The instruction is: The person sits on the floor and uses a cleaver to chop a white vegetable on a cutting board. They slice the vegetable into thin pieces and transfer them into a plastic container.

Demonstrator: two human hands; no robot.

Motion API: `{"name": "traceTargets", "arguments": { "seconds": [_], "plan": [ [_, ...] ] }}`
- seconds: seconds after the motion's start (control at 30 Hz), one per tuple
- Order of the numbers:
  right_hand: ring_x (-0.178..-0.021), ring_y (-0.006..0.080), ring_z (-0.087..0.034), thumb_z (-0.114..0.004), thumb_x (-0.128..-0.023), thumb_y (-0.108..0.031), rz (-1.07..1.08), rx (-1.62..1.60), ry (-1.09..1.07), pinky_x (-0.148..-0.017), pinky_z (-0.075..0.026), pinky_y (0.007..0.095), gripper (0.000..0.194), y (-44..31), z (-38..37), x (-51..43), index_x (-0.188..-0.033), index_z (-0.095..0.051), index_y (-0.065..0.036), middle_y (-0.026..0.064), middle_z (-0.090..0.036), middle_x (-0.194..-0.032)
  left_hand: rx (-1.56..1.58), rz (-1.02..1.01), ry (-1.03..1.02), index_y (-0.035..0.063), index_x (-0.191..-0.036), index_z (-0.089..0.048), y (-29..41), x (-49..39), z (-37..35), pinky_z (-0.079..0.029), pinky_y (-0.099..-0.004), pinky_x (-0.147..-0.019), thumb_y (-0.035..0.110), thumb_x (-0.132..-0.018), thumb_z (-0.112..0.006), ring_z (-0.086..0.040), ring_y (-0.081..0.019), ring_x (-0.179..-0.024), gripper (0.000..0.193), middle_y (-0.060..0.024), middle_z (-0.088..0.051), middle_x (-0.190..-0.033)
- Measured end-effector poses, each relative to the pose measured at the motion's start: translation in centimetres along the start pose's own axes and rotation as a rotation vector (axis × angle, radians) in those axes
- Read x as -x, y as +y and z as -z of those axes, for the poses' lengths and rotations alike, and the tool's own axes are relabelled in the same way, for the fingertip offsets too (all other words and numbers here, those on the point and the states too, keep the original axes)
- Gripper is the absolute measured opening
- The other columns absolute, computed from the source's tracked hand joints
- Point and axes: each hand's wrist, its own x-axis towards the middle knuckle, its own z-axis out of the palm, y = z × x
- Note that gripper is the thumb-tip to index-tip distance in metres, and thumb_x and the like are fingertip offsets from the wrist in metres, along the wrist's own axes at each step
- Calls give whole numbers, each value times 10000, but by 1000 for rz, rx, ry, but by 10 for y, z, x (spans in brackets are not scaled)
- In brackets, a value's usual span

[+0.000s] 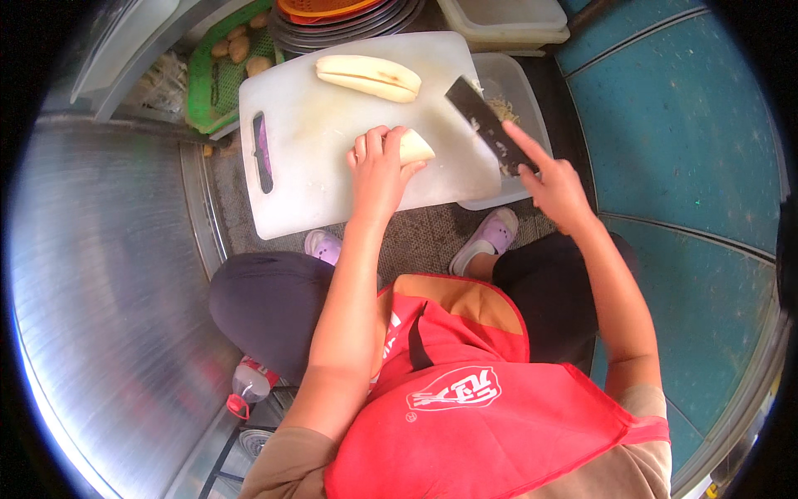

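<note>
My left hand point(381, 156) grips a pale peeled vegetable piece point(416, 148) and presses it on the white plastic cutting board point(299, 206). In my right hand point(557, 181) is a cleaver point(483, 125), its dark wide blade dotted with pale bits and my index finger laid along it. The blade reaches over the board's right edge, above a translucent plastic tub point(537, 106) with thin pale shreds point(502, 110) inside. Farther up the board lies a longer peeled piece point(369, 77) with a brown streak. The cleaver's handle is hidden in my fist.
At the upper left, a green plastic basket point(198, 93) holds several potatoes point(239, 48). Behind the board stand stacked metal trays point(349, 31) topped by an orange strainer point(330, 7). A metal panel point(106, 249) rises on the left, blue-green tiles point(673, 118) on the right. A plastic bottle point(250, 383) lies low left.
</note>
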Motion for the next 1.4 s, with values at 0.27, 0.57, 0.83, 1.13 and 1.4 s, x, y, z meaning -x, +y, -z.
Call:
{"name": "traceTargets", "arguments": {
  "seconds": [0.27, 0.57, 0.83, 1.13, 1.4],
  "plan": [
    [-613, 387, -620, -514, -834, -116, 89, 265, -56, -588, -512, 492, 675, -44, -45, 9, -1410, -304, -398, 192, -612, -658, -67, 80, 224, 61, -1058, -536, 13, -4, -11, -353, -442, -914, 208, -814, -612, -471, -303, -1070, 295, -124, -512, -1125],
    [-607, 390, -610, -520, -836, -126, 71, 191, 7, -580, -501, 489, 656, -42, -51, 4, -1417, -314, -348, 185, -606, -639, -26, 20, 101, 86, -1219, -489, 12, 12, 0, -304, -468, -985, 206, -688, -764, -429, -318, -1141, 610, -132, -474, -1181],
    [-636, 390, -613, -519, -844, -134, 31, 137, -38, -619, -496, 497, 646, -44, -53, 7, -1415, -315, -356, 180, -618, -659, -31, 13, 77, 89, -1217, -501, 4, 6, 0, -320, -454, -966, 227, -719, -744, -435, -299, -1149, 570, -114, -479, -1202],
    [-648, 410, -607, -512, -847, -120, -28, -88, -57, -625, -490, 507, 651, -46, -52, 10, -1418, -306, -355, 209, -618, -684, 15, 14, 33, 122, -1228, -507, -10, 7, 7, -324, -445, -965, 209, -739, -723, -442, -297, -1148, 542, -107, -491, -1204],
    [-662, 415, -612, -520, -832, -107, 11, 147, -19, -632, -496, 511, 672, -53, -56, 12, -1418, -303, -355, 214, -620, -701, -8, 83, 175, 77, -1138, -527, 0, 2, 4, -349, -433, -931, 213, -776, -650, -465, -298, -1102, 405, -115, -518, -1137]
  ]
}}
